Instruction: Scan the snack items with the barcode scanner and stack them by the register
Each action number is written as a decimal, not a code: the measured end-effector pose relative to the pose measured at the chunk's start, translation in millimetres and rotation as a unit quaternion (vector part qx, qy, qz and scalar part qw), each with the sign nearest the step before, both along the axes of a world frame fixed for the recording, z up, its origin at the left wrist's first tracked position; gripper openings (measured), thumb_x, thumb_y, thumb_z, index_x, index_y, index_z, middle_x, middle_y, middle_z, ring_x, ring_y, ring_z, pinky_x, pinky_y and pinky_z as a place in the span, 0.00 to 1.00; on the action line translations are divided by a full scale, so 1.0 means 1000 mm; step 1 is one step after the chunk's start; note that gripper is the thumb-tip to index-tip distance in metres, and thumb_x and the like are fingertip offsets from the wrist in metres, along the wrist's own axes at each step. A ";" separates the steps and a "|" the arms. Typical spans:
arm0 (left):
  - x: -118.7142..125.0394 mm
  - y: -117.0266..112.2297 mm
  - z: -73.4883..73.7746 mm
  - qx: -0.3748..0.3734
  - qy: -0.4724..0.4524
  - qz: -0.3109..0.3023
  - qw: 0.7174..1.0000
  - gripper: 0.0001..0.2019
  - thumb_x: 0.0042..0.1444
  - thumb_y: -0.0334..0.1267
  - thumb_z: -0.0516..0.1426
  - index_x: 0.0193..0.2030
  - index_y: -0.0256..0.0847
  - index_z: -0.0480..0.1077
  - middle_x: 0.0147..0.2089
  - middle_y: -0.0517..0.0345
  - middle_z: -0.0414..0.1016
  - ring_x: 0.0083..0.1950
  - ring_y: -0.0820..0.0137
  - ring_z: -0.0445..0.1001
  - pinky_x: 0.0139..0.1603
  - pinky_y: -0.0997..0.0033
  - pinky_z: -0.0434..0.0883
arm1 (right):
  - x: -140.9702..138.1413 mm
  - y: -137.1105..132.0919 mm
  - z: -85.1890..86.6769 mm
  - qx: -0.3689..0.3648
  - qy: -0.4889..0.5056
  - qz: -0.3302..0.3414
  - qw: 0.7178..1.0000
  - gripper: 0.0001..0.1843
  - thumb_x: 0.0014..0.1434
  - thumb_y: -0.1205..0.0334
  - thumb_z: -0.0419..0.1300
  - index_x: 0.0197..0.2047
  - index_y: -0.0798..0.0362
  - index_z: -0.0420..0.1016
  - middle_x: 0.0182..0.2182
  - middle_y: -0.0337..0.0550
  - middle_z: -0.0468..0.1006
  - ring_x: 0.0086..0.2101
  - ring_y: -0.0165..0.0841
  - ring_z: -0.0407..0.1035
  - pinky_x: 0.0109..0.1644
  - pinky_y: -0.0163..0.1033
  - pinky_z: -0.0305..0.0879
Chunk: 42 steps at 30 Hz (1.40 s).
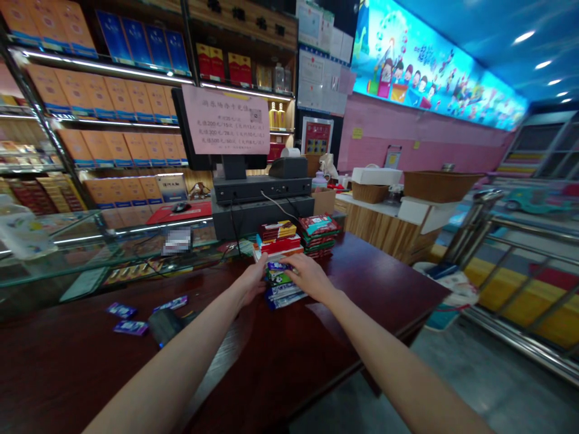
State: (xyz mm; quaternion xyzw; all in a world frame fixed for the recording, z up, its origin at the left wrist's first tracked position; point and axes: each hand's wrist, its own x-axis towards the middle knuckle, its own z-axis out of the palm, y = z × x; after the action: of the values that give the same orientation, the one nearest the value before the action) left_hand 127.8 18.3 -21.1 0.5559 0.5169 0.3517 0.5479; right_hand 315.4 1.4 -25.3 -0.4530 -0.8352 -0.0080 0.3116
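Note:
A stack of small snack packets [283, 289], blue, green and purple, stands on the dark wooden counter [362, 277]. My left hand [254, 282] presses against its left side, thumb up and the other fingers partly hidden. From the right, my right hand [310, 276] curls its fingers over the top packets. Just behind stands a pile of red, orange and yellow packets [278, 241]. Beside that, red and green bags [319, 232] lie stacked. Off to the left are several small purple packs [131, 327] near a dark handheld scanner [165, 325].
Behind the stacks stands a black cash register [262, 193] with a monitor bearing a pink paper sign [226, 120]. A glass display case [90, 241] runs along the left. Metal railings [520, 259] stand at the right, past the counter's edge.

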 end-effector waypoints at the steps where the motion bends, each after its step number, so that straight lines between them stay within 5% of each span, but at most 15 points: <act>1: 0.001 -0.001 0.002 -0.039 -0.019 -0.008 0.999 0.34 0.62 0.68 0.40 0.48 0.42 0.71 0.38 0.52 0.82 0.37 0.66 0.80 0.46 0.62 0.73 | 0.000 -0.001 0.000 0.003 0.001 -0.002 1.000 0.16 0.62 0.68 0.62 0.53 0.49 0.76 0.46 0.44 0.80 0.48 0.37 0.72 0.53 0.42 0.65; 4: 0.005 -0.004 0.007 -0.110 -0.051 -0.004 0.993 0.31 0.63 0.66 0.41 0.49 0.42 0.71 0.40 0.55 0.82 0.39 0.67 0.79 0.49 0.64 0.71 | 0.001 -0.002 0.000 0.007 0.000 -0.011 1.000 0.16 0.62 0.68 0.63 0.53 0.48 0.75 0.47 0.44 0.80 0.48 0.37 0.72 0.54 0.43 0.64; 11: 0.009 -0.013 0.005 -0.092 -0.039 0.003 0.995 0.34 0.60 0.68 0.45 0.56 0.42 0.70 0.49 0.50 0.81 0.46 0.63 0.79 0.49 0.64 0.70 | 0.007 -0.001 -0.004 -0.015 0.006 -0.034 0.999 0.16 0.62 0.68 0.63 0.53 0.47 0.75 0.49 0.43 0.80 0.50 0.37 0.71 0.54 0.43 0.61; 20: 0.000 -0.009 -0.008 0.005 -0.057 -0.020 0.998 0.33 0.59 0.65 0.50 0.59 0.40 0.69 0.61 0.46 0.75 0.59 0.60 0.73 0.57 0.59 0.69 | 0.018 0.004 -0.005 -0.017 0.012 -0.055 0.998 0.15 0.63 0.68 0.61 0.53 0.47 0.76 0.50 0.43 0.80 0.51 0.38 0.70 0.53 0.43 0.58; 30: 0.010 0.002 -0.010 0.182 0.085 0.046 0.979 0.22 0.64 0.47 0.51 0.59 0.35 0.69 0.60 0.43 0.75 0.60 0.60 0.74 0.63 0.61 0.66 | 0.088 0.028 -0.006 -0.019 -0.026 -0.155 0.987 0.14 0.64 0.66 0.60 0.52 0.46 0.76 0.51 0.41 0.80 0.50 0.38 0.68 0.52 0.42 0.59; 33: 0.025 0.006 -0.010 0.274 0.204 0.007 0.940 0.20 0.66 0.43 0.49 0.59 0.38 0.69 0.62 0.45 0.73 0.65 0.59 0.70 0.67 0.54 0.62 | 0.106 0.028 -0.014 -0.042 -0.056 -0.190 0.979 0.14 0.64 0.67 0.60 0.52 0.45 0.76 0.52 0.41 0.80 0.50 0.39 0.68 0.51 0.42 0.58; 37: 0.056 0.005 -0.009 0.382 0.346 -0.070 0.854 0.20 0.68 0.42 0.46 0.63 0.47 0.66 0.66 0.56 0.70 0.74 0.56 0.55 0.72 0.33 0.43 | 0.117 0.025 -0.024 -0.058 -0.095 -0.211 0.971 0.14 0.64 0.68 0.60 0.52 0.45 0.76 0.51 0.42 0.79 0.51 0.39 0.67 0.51 0.42 0.57; 42: 0.096 0.006 -0.013 0.449 0.415 -0.116 0.783 0.25 0.68 0.42 0.44 0.69 0.40 0.57 0.72 0.49 0.61 0.74 0.54 0.54 0.72 0.29 0.40 | 0.121 0.028 -0.031 -0.081 -0.130 -0.229 0.961 0.15 0.64 0.68 0.59 0.52 0.45 0.75 0.51 0.43 0.79 0.51 0.40 0.66 0.51 0.43 0.57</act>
State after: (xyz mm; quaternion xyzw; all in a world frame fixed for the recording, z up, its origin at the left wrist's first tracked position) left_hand 223.3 23.9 -33.8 0.8871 0.4094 0.2130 0.0062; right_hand 436.4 29.5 -55.9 -0.6506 -0.7405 -0.0703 0.1531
